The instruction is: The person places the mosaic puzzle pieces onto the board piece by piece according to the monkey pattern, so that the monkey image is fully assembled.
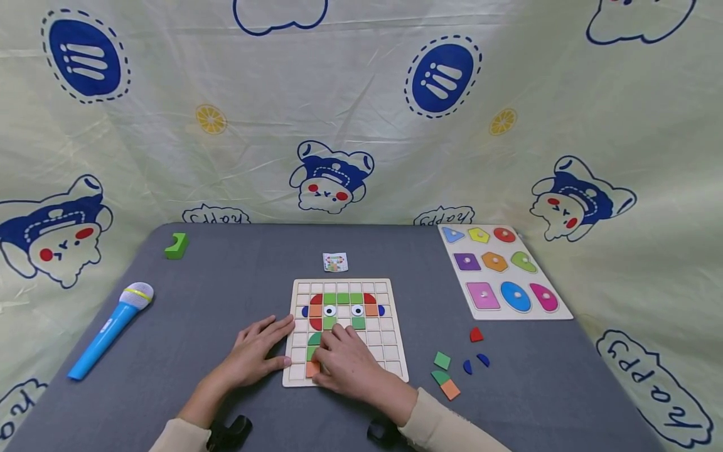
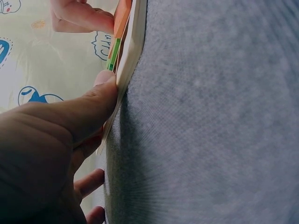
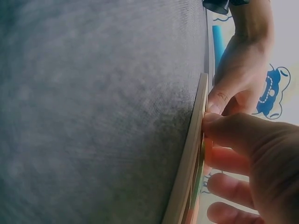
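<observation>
A white gridded puzzle board [image 1: 390, 339] lies mid-table, bearing a face-like pattern of red, green and orange tiles with two eye tiles [image 1: 357, 311]. Along its left edge rests my left hand [image 1: 257, 351], fingers extended; the left wrist view shows the thumb [image 2: 96, 95] touching the rim. Over the lower part of the board, my right hand [image 1: 347, 364] is bent, thumb and forefinger pinching an orange tile [image 3: 208, 150] at the board's near side. Its other fingers partly cover the tiles below the face. A small picture card [image 1: 336, 262] lies beyond the board.
Right of the board lie loose pieces: a green square [image 1: 442, 360], an orange square [image 1: 450, 390], a red piece [image 1: 476, 334] and blue half-rounds [image 1: 482, 360]. A shape board [image 1: 463, 298] is at the back right. On the left are a toy microphone [image 1: 107, 333] and green block [image 1: 176, 246].
</observation>
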`<action>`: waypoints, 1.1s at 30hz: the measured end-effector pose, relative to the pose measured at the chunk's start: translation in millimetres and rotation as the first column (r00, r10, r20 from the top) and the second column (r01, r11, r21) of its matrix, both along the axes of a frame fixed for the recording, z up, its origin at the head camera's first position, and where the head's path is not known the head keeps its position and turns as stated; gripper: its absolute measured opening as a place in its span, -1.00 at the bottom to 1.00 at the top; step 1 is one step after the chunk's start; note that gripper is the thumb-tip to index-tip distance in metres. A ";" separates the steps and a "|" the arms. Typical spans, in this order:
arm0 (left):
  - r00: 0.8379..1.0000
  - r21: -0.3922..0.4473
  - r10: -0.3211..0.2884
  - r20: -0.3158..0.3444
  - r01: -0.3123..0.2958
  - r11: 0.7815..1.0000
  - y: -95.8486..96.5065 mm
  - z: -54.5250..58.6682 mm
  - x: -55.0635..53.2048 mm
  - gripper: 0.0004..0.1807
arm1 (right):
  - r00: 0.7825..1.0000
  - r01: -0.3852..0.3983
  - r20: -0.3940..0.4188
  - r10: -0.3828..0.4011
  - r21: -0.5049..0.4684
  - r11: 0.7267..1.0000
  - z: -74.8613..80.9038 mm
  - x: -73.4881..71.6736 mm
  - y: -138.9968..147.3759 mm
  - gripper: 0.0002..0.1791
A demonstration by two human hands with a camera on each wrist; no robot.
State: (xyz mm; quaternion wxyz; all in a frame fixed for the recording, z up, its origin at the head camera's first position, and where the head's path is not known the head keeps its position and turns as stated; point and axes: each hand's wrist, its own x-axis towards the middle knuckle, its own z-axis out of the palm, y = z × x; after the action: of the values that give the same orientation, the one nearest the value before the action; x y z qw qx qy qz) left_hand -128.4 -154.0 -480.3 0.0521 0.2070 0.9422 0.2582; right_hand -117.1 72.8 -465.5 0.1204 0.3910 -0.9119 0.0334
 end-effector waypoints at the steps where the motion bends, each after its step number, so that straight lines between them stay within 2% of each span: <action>1: 1.000 -0.001 0.001 -0.001 -0.001 1.000 -0.1 0.0 0.1 -0.25 | 1.000 0.000 -0.002 0.000 0.002 1.000 0.0 0.0 0.0 -0.78; 11: 1.000 0.003 0.000 -0.002 0.000 1.000 -1.5 -0.9 0.3 -0.26 | 1.000 -0.009 0.005 0.009 -0.001 1.000 -0.6 -0.3 -0.5 -0.76; 18: 1.000 0.011 -0.009 -0.021 0.009 1.000 -1.7 -1.7 0.2 -0.26 | 0.999 0.024 0.034 -0.022 -0.046 0.999 2.9 -0.6 7.3 -0.77; 23: 1.000 0.014 -0.003 -0.020 0.003 1.000 -1.6 -1.2 0.4 -0.25 | 0.995 0.075 0.075 -0.066 -0.113 0.991 10.9 -1.8 26.8 -0.70; 28: 1.000 0.012 -0.001 -0.010 0.001 1.000 -1.7 -1.0 0.8 -0.24 | 0.989 0.139 0.066 -0.131 -0.145 0.980 14.3 -3.3 54.2 -0.71; 33: 1.000 0.004 -0.002 0.000 0.002 1.000 -1.5 -1.3 0.7 -0.24 | 0.972 0.233 0.081 -0.223 -0.153 0.960 15.2 -2.2 83.8 -0.70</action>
State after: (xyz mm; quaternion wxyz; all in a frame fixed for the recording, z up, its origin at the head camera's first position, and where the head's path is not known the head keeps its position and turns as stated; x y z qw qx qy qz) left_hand -127.7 -155.5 -481.6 0.0518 0.2079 0.9416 0.2598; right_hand -119.3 156.7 -450.3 0.1257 0.2712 -0.9484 0.1054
